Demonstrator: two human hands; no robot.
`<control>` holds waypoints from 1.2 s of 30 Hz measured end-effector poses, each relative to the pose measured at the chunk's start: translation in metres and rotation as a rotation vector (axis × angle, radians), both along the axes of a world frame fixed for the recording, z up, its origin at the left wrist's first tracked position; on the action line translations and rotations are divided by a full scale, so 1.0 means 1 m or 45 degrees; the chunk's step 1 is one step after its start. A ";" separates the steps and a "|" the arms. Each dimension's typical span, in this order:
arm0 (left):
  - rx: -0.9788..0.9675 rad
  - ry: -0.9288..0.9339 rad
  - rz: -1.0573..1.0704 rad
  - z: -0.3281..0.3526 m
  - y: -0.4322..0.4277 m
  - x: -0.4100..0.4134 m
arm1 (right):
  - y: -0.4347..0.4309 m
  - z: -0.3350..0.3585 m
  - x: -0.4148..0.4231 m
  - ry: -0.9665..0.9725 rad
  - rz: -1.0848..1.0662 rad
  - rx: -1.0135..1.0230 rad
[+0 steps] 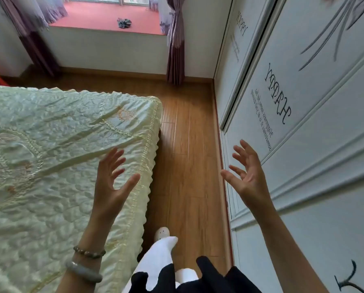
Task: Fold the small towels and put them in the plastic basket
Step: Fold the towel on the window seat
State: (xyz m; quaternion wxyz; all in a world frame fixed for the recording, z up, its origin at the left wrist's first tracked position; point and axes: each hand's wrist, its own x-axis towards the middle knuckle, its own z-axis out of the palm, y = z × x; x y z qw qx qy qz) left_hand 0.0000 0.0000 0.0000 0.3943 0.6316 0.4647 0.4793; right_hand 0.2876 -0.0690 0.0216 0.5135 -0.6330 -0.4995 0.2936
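My left hand (111,182) is raised over the near right corner of the bed, fingers spread, holding nothing. Two bracelets circle its wrist. My right hand (247,174) is lifted in front of the white wardrobe, fingers spread too, and holds nothing. No small towels and no plastic basket show in this view.
A bed with a pale green quilted cover (49,155) fills the left. A strip of wooden floor (187,144) runs between the bed and a white wardrobe (303,134) on the right. My legs and a white slipper (162,233) stand on it. A red window ledge (104,17) with purple curtains lies ahead.
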 end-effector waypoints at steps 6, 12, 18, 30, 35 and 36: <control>-0.026 -0.027 -0.037 -0.007 0.077 0.017 | 0.066 -0.005 0.012 0.015 -0.027 -0.047; -0.046 -0.041 -0.073 -0.007 0.181 0.034 | 0.166 -0.006 0.022 0.019 -0.042 -0.082; -0.019 -0.019 -0.124 -0.001 0.275 0.047 | 0.251 -0.001 0.025 0.061 -0.051 -0.068; -0.083 0.049 -0.114 -0.016 0.422 0.109 | 0.401 -0.011 0.085 0.084 -0.085 -0.121; -0.060 0.067 -0.066 -0.016 0.506 0.161 | 0.498 -0.009 0.138 0.107 -0.031 -0.100; -0.050 0.071 -0.063 -0.015 0.523 0.172 | 0.518 -0.007 0.149 0.112 -0.015 -0.096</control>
